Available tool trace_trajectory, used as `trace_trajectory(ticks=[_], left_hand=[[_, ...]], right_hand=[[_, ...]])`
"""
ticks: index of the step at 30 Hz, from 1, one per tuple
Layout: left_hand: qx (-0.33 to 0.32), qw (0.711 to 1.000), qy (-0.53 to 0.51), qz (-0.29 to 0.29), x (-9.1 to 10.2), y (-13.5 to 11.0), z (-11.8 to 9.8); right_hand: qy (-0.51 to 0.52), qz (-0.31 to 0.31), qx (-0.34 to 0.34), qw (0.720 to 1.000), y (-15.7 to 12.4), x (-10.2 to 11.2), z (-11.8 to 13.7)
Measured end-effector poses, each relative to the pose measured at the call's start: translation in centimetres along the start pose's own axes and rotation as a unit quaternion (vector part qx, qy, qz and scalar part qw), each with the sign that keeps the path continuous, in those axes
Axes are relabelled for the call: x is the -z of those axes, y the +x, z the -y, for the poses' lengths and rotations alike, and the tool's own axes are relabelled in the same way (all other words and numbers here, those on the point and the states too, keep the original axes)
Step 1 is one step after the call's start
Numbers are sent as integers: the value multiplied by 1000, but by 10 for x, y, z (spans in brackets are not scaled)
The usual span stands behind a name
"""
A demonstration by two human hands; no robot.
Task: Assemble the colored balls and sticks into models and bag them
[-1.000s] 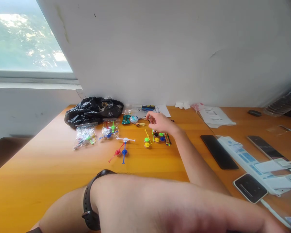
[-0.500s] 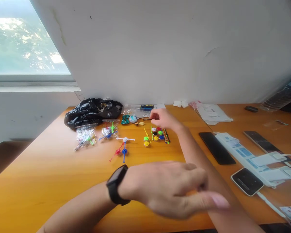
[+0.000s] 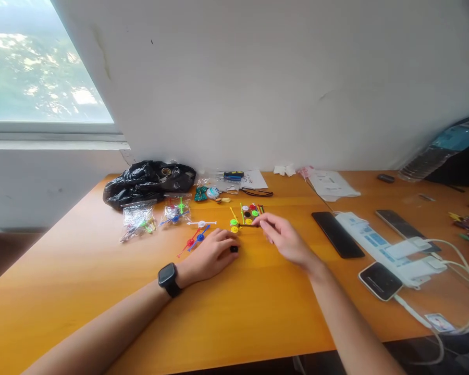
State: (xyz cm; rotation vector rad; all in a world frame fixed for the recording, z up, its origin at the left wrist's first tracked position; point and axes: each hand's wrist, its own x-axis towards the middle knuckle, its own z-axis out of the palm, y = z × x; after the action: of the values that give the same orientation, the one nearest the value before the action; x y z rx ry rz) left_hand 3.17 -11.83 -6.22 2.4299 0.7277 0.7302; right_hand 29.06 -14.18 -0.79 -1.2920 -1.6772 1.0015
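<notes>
My left hand (image 3: 211,252), below a watch, rests on the table with its thumb and fingertips closed around a small black round piece (image 3: 233,249). A thin black arrow-shaped stick (image 3: 247,225) is pinched in my right hand (image 3: 283,239) and points left. Just beyond lie green (image 3: 233,222) and yellow (image 3: 234,229) round pieces with a yellow arrow (image 3: 233,212). More coloured discs (image 3: 251,210) and arrow sticks sit behind my right fingers. White (image 3: 201,224), red (image 3: 190,242) and blue (image 3: 200,237) arrow spinners lie beside my left hand.
Clear bags of parts (image 3: 138,219) and a black plastic bag (image 3: 148,182) are at back left. A black cord (image 3: 257,192) lies near the wall. To the right are a phone (image 3: 336,234), a power strip (image 3: 371,242) with cables, and a bottle (image 3: 437,151).
My left hand has moved away and down to the table, closing on the black round piece. My right hand has come nearer from the back, now with a black arrow stick. The blue spinner has turned.
</notes>
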Motion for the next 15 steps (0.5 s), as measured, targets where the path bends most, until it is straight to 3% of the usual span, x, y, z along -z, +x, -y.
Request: trace_trajectory(ticks=[4, 7, 15], left_hand=[[53, 998, -22, -27, 2, -3, 7], [76, 995, -56, -40, -3, -5, 11], [106, 987, -103, -55, 2, -2, 6]], right_hand=[[30, -27, -43, 998, -31, -39, -29], [29, 11, -39, 999, -36, -56, -37], [104, 127, -7, 986, 3, -54, -43]])
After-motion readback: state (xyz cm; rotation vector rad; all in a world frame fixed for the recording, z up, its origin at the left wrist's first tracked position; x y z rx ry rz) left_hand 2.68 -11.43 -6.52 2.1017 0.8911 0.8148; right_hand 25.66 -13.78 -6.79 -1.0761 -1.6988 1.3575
